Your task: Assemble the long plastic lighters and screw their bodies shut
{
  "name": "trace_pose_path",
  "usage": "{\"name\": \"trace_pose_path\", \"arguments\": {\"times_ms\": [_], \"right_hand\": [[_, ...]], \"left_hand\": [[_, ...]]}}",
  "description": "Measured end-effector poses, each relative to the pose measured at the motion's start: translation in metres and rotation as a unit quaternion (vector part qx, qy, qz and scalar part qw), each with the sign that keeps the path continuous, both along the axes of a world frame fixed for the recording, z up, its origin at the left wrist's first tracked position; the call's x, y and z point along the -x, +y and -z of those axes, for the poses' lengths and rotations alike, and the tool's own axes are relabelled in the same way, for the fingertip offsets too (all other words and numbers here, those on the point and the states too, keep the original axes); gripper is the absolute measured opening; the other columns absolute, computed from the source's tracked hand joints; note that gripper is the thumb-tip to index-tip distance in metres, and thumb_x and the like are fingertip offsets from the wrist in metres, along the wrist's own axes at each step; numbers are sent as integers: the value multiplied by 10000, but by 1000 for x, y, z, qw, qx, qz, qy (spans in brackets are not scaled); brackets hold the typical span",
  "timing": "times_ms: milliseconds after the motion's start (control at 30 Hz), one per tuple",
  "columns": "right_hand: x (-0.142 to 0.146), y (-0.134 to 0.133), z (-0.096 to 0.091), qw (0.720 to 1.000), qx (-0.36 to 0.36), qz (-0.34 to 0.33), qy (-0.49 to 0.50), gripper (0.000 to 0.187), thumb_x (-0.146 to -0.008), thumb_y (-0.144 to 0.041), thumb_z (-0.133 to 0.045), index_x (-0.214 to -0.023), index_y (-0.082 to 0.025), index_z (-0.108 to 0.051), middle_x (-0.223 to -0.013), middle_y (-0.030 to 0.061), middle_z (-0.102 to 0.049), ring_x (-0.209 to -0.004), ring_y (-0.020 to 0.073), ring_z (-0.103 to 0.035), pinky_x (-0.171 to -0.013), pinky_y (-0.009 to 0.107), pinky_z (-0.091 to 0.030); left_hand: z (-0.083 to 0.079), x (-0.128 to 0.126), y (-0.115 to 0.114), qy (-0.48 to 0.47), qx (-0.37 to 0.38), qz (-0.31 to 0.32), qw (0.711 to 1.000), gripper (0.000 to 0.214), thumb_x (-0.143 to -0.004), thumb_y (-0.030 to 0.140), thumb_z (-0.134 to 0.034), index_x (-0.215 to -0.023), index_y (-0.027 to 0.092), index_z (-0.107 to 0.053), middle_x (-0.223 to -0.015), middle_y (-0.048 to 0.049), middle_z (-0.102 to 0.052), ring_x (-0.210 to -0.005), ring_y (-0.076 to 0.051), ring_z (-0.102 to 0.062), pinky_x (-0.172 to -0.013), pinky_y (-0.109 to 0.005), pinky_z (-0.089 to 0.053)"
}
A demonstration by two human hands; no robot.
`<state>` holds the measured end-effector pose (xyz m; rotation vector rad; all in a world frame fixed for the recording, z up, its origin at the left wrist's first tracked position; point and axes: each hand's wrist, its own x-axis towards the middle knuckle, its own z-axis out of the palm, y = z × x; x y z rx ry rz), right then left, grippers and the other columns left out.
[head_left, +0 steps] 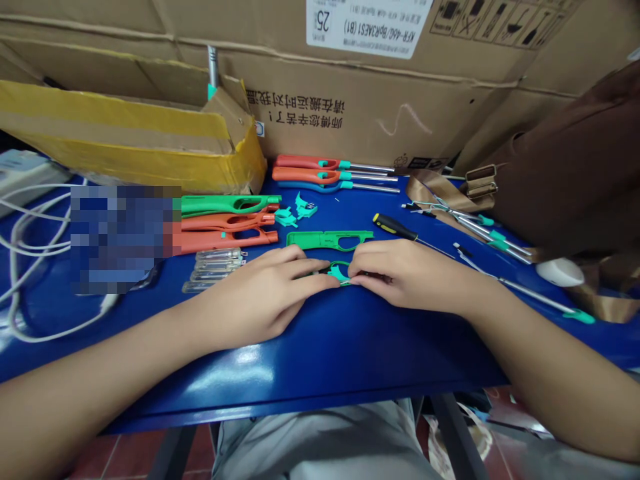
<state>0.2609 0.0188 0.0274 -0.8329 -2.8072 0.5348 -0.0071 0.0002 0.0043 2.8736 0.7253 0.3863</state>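
Note:
Both hands work on a green lighter casing half (345,283) low on the blue table, with a teal trigger piece (339,272) showing between them. My left hand (280,283) closes over its left end with the fingers stretched across it. At its right end my right hand (400,270) pinches with thumb and fingertips; the fingers hide much of the part. Just beyond the hands lies another green casing half (320,240), inner side up. Clear fuel tanks (215,267) lie in a stack left of my left hand. A yellow-black screwdriver (395,227) rests behind my right hand.
Green and orange lighter casings (225,239) lie at left, teal triggers (300,212) beside them. Whole lighters (310,175) line the back before a cardboard box (400,100). Metal lighter rods (540,295) with wires lie right; white cable (45,250) and a yellow-taped box (150,147) left.

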Motion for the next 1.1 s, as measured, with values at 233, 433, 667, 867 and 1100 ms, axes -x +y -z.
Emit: {"name": "trace_pose_path", "arguments": {"times_ms": [233, 433, 667, 867, 1100], "right_hand": [[2, 0, 3, 1000, -8, 21, 0, 144, -1018, -185, -552, -934, -173, -668, -928, 54, -660, -841, 186, -623, -777, 311, -465], [2, 1, 1, 1000, 0, 20, 11, 179, -1019, -170, -532, -917, -174, -679, -899, 57, -668, -836, 195, -628, -779, 323, -474], [2, 0, -2, 999, 12, 21, 32, 173, -990, -125, -560, -903, -179, -699, -878, 49, -692, -806, 180, -634, -759, 304, -475], [2, 0, -1, 1000, 19, 13, 9, 176, -991, -138, -562, -865, -168, -682, -869, 51, -656, -812, 184, -628, -763, 310, -481], [2, -1, -1, 1000, 10, 19, -6, 161, -1006, -165, -552, -902, -179, -674, -899, 49, -641, -839, 189, -622, -777, 319, -485]], "left_hand": [[1, 1, 2, 7, -24, 9, 1000, 443, -986, 101, -463, -1383, 192, -640, -1387, -89, -670, -1057, -267, -589, -930, -410, -547], [0, 1, 1, 18, -27, 12, 999, 437, -988, 108, -462, -1372, 200, -650, -1351, -85, -695, -1048, -260, -595, -925, -407, -555], [1, 1, 0, 3, -25, 18, 1000, 438, -977, 96, -476, -1364, 201, -655, -1363, -81, -695, -1057, -254, -607, -962, -412, -557], [6, 1, 1, -5, -18, -5, 1000, 385, -1011, 126, -468, -1333, 173, -675, -1434, -93, -653, -1093, -272, -596, -964, -437, -564], [6, -1, -1, -13, -1, -26, 1000, 375, -1034, 143, -450, -1369, 177, -615, -1361, -99, -687, -1088, -249, -610, -939, -401, -567]]}}
